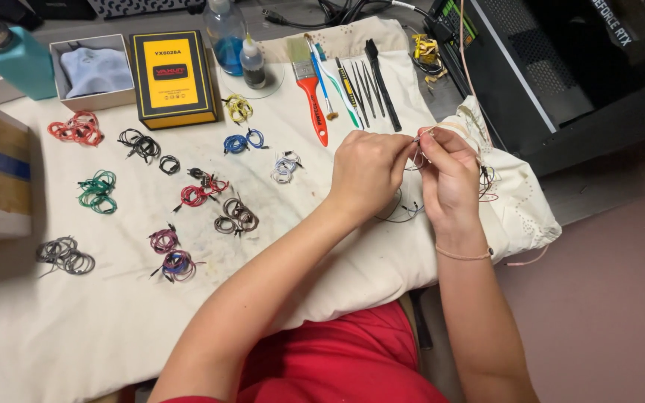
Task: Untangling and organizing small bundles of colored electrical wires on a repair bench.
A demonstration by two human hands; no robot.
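Observation:
My left hand (pixel 367 173) and my right hand (pixel 451 175) meet above the right side of a cream cloth (pixel 113 313). Both pinch a thin jumper wire (pixel 421 137) between their fingertips, and part of it loops down below the hands (pixel 401 214). More loose wires (pixel 487 183) lie just right of my right hand. Small coiled wire bundles are spread over the cloth to the left: red (pixel 199 194), blue (pixel 240 142), white (pixel 285 166), brown (pixel 237 218), purple (pixel 164 240), green (pixel 98 190), grey (pixel 65 255).
A red-handled brush (pixel 311 93), tweezers and slim tools (pixel 363 89) lie at the back of the cloth. A yellow-and-black box (pixel 172 75), a white box (pixel 92 71), a blue bottle (pixel 225 33), a small dropper bottle (pixel 252 63) and a teal flask (pixel 20 63) stand behind. A black computer case (pixel 561 67) sits at right.

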